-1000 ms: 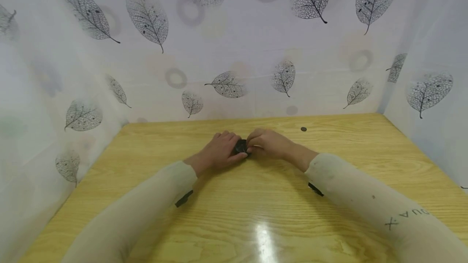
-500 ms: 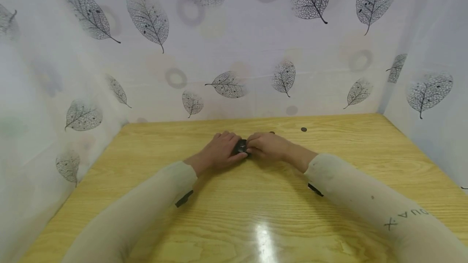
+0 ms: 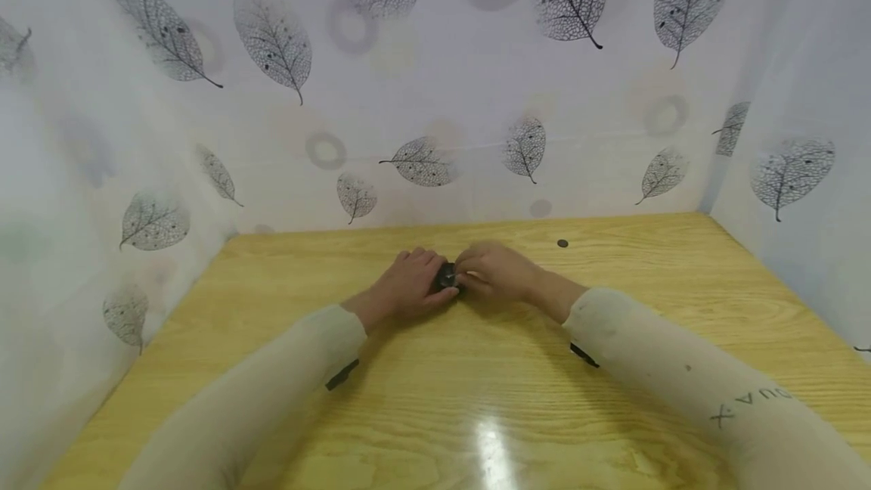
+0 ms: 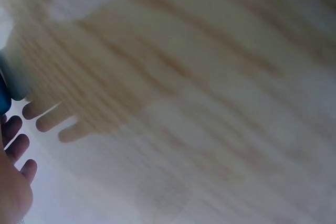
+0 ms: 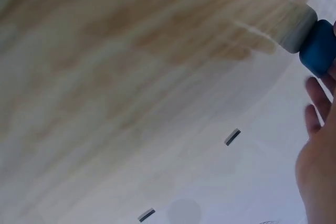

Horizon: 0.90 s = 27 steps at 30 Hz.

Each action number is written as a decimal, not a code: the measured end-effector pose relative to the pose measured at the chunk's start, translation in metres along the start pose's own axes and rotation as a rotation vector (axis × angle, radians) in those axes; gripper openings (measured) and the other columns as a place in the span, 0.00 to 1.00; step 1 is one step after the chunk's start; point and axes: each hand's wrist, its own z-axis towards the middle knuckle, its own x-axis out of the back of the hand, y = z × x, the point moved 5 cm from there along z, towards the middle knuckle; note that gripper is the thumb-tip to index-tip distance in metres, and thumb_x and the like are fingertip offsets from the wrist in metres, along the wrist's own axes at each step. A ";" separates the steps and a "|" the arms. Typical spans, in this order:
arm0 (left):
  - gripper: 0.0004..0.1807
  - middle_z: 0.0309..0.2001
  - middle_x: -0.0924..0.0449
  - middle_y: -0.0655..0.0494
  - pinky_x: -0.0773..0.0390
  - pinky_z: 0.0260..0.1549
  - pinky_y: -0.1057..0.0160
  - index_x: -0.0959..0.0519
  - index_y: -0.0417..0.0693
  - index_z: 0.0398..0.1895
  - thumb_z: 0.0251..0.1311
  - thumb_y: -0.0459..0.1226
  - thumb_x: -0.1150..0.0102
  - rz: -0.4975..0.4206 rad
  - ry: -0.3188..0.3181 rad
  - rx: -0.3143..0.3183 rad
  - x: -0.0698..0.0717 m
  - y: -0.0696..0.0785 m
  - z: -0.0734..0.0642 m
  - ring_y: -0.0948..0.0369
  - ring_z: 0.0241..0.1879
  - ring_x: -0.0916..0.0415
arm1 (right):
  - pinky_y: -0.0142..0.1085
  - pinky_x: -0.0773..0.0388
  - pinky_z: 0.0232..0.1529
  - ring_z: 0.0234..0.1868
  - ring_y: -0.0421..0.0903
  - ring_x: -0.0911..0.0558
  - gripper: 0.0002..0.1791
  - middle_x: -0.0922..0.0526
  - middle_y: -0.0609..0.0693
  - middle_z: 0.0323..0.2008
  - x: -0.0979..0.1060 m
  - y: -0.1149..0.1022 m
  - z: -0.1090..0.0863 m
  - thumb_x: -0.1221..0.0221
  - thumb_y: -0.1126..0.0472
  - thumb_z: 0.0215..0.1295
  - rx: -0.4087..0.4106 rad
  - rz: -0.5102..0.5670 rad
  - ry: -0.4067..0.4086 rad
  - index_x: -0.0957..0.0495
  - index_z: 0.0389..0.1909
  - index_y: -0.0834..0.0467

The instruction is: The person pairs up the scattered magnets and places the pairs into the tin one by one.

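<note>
Near the back of the table, my left hand [image 3: 411, 282] holds a small dark rounded block [image 3: 446, 276] from its left side. My right hand [image 3: 500, 272] is at the block's right side with thumb and fingers curled in, pinching at its edge. Blue shows on the block [image 5: 318, 49] in the right wrist view, beside the thumb side of the right hand [image 5: 319, 153]. In the left wrist view, part of the left hand [image 4: 14, 179] shows by a blue edge at the frame border. Whatever lies between the right fingertips is too small to tell.
A small dark disc [image 3: 562, 243] lies on the wooden table [image 3: 435, 392], right of the right hand. Two thin dark pieces, one a short bar [image 5: 232, 137], show in the right wrist view. A leaf-patterned curtain [image 3: 422, 82] encloses the back and sides.
My right hand shifts slightly at the block, its fingers rising a little. A second dark disc, seen behind that hand half a second ago, is now hidden. The left hand keeps its hold.
</note>
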 end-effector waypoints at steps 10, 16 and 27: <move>0.40 0.58 0.25 0.49 0.33 0.58 0.49 0.30 0.44 0.64 0.66 0.67 0.56 0.008 -0.005 0.061 -0.003 0.003 0.009 0.52 0.59 0.31 | 0.46 0.21 0.52 0.44 0.52 0.16 0.07 0.14 0.52 0.38 0.008 0.021 -0.018 0.39 0.62 0.67 -0.148 -0.152 0.074 0.15 0.39 0.60; 0.39 0.61 0.27 0.47 0.35 0.60 0.48 0.31 0.44 0.65 0.68 0.66 0.57 -0.020 -0.041 0.084 -0.004 0.009 0.014 0.51 0.61 0.32 | 0.48 0.22 0.54 0.45 0.54 0.16 0.08 0.14 0.53 0.39 0.014 0.032 -0.033 0.40 0.63 0.67 -0.228 -0.164 0.043 0.15 0.41 0.62; 0.39 0.61 0.27 0.49 0.34 0.60 0.48 0.30 0.47 0.65 0.68 0.67 0.59 -0.020 -0.036 0.089 -0.003 0.016 0.021 0.52 0.62 0.33 | 0.51 0.23 0.55 0.46 0.56 0.16 0.10 0.14 0.56 0.41 0.022 0.041 -0.051 0.39 0.64 0.66 -0.279 -0.206 -0.015 0.15 0.44 0.63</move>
